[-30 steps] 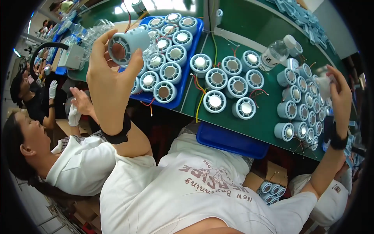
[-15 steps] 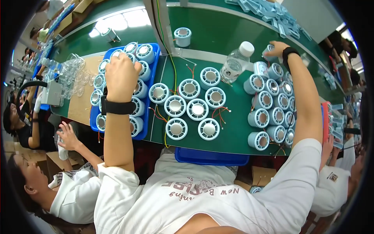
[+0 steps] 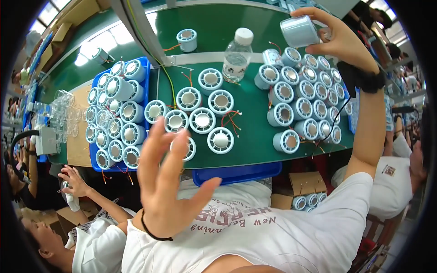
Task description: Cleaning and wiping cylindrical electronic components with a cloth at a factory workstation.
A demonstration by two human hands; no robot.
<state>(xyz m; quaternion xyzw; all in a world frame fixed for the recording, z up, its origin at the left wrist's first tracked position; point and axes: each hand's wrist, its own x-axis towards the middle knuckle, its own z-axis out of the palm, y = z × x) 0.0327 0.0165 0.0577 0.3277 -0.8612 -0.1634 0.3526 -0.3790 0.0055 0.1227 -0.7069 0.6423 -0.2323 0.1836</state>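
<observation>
My right hand [image 3: 340, 42], raised at the far right, grips a light blue cylindrical motor housing [image 3: 299, 32] tipped on its side. My left hand [image 3: 169, 189] hovers before my chest, fingers spread and holding nothing; it partly hides one of several loose motor housings [image 3: 202, 120] standing in the middle of the green table. To the left, a blue tray [image 3: 146, 86] is packed with more housings, one of them [image 3: 119, 88] lying tilted on top of the others. A dense group of housings [image 3: 303, 108] stands on the right, below my right hand.
A clear water bottle [image 3: 237, 57] stands behind the loose housings. Another housing [image 3: 186, 40] sits beyond the metal rail. Clear plastic parts [image 3: 68, 111] lie on cardboard at the left. A blue bin [image 3: 236, 173] is at the table's front edge. Co-workers sit on both sides.
My left hand has left the tray, come back toward my chest and opened. My right hand has raised a motor housing above the right group. The view has shifted to the right.
</observation>
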